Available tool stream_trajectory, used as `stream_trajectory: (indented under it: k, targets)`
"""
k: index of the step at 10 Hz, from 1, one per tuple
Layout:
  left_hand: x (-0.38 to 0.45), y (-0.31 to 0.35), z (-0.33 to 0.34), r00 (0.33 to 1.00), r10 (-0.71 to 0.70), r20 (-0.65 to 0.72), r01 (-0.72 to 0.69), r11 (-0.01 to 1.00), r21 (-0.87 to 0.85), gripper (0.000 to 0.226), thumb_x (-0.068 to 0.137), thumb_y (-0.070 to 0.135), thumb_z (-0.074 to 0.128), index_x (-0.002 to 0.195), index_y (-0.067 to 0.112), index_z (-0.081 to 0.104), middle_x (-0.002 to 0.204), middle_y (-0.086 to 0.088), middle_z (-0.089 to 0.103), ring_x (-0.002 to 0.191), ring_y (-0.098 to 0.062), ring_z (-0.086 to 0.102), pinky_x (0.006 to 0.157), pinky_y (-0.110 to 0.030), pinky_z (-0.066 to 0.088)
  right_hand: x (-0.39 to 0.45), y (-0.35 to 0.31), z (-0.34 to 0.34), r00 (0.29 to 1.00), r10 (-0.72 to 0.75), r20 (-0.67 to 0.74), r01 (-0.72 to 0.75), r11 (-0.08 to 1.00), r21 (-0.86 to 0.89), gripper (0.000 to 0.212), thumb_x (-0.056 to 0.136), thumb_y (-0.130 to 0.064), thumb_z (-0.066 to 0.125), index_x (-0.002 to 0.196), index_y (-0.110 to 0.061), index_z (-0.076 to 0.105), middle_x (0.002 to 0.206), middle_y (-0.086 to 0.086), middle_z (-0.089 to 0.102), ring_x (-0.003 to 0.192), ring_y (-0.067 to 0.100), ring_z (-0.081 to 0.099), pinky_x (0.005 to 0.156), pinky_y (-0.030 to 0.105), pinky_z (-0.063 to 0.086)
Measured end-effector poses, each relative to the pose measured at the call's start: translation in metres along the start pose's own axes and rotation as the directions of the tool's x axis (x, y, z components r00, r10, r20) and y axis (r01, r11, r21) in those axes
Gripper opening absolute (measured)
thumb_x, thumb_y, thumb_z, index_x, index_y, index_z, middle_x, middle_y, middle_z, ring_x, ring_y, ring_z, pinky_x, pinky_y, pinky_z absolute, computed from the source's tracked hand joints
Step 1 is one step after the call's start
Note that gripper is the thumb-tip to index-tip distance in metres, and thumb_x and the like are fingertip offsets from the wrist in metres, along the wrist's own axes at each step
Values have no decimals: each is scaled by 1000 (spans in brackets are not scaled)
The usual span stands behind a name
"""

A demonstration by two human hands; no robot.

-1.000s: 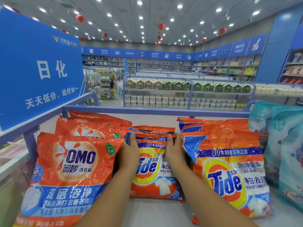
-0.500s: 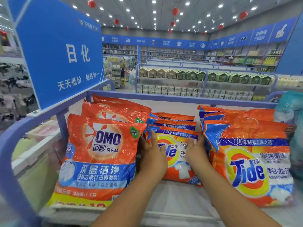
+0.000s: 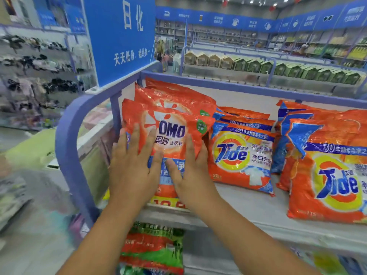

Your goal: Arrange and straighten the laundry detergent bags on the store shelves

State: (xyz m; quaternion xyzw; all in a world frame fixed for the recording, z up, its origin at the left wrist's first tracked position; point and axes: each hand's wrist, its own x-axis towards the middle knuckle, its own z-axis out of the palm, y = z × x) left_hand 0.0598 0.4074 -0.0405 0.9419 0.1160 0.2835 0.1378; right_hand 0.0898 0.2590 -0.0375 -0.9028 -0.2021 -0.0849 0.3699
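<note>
Shelf (image 3: 258, 211), top tier of a blue-railed store rack, carries the detergent bags in leaning rows. Large Tide bag (image 3: 333, 175) at 3 o'clock fronts its own stack. Front OMO bag (image 3: 170, 128), just left of centre at 11 o'clock from the frame's middle, leans back on at least two more OMO bags behind it. Small Tide bag (image 3: 242, 155) stands just beside it at its 3 o'clock, with like bags stacked behind.

Left hand (image 3: 133, 167): fingers straight and spread, flat on the lower left face of the front OMO bag. Right hand (image 3: 188, 171): fingers straight, lying against the bag's lower right face and edge. Neither hand pinches or curls round anything; both press.

Risks, judged from this lie:
- The OMO bag's foot sits at the shelf's front lip. A downward or outward push could slide it off toward the lower tier at 6 o'clock, where green-and-red bags (image 3: 155, 247) lie.
- Slick film under flat palms; the bag may skate sideways, not square up.
- The OMO bag's right corner touches or overlaps the small Tide bag; a push toward 3 o'clock could tip that row.
- Pushing hard toward 12 o'clock could buckle the soft bags behind.
</note>
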Motion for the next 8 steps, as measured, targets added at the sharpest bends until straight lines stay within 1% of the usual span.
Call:
stream_trajectory:
  k: [1,2,3,4,5,6,7,8]
  targets:
    - [11,-6,0,1000,-12,3,12,1000,-19,61,101,61,18,158,41,16,170,4,5,156,-26,2,125,-53,9,10,7,-1,999,3,39,-3,1000,-10,81,96,-67,35,153,-45,-18,165,-3,-20,155,22,-5,123,49,21]
    - [10,-7,2,1000,0,-4,0,1000,-30,64,98,65,17,158,41,16,170,5,7,156,-26,4,124,-54,15,11,8,-1,999,19,39,-22,998,57,73,98,-65,31,154,-49,-14,165,-13,-16,155,15,-5,121,51,26]
    - [0,-7,1,1000,13,5,-13,999,-32,65,99,63,18,159,39,12,170,5,6,156,-25,2,124,-54,15,3,9,-2,997,56,44,-62,987,150,62,104,-54,28,154,-51,-9,168,-12,-8,155,14,-1,121,37,15]
    - [-13,-7,-4,998,27,57,-27,1000,-8,64,101,60,20,160,37,8,170,3,5,156,-25,-2,124,-55,13,-5,18,-14,998,27,61,-32,997,75,57,106,-52,25,157,-47,-1,168,-5,12,154,15,11,121,36,20]
    - [-17,2,-13,986,-1,164,0,1000,6,65,102,56,28,161,35,8,170,0,1,156,-27,-6,125,-55,11,-15,25,-32,997,16,73,-11,997,-79,57,105,-50,34,158,-41,13,167,2,17,154,19,13,122,39,22]
    - [-22,16,-22,975,-25,222,17,999,37,67,101,54,37,161,32,16,170,-1,8,155,-35,1,124,-57,13,-28,30,-50,992,15,128,9,983,-183,60,104,-47,41,159,-32,21,167,7,19,154,23,15,122,38,19]
    - [-43,34,-27,968,-14,252,-12,995,102,70,98,56,44,160,33,21,169,-5,13,153,-41,9,122,-57,19,-55,38,-69,993,-41,115,69,966,-250,60,103,-45,44,155,-18,33,161,12,31,149,28,26,119,38,24]
    - [-71,64,-26,969,45,245,-62,996,65,62,98,51,51,155,32,37,168,-10,14,152,-40,14,122,-53,21,-89,54,-86,990,-73,119,107,946,-306,63,103,-49,42,156,-19,30,163,8,28,151,27,22,120,40,23]
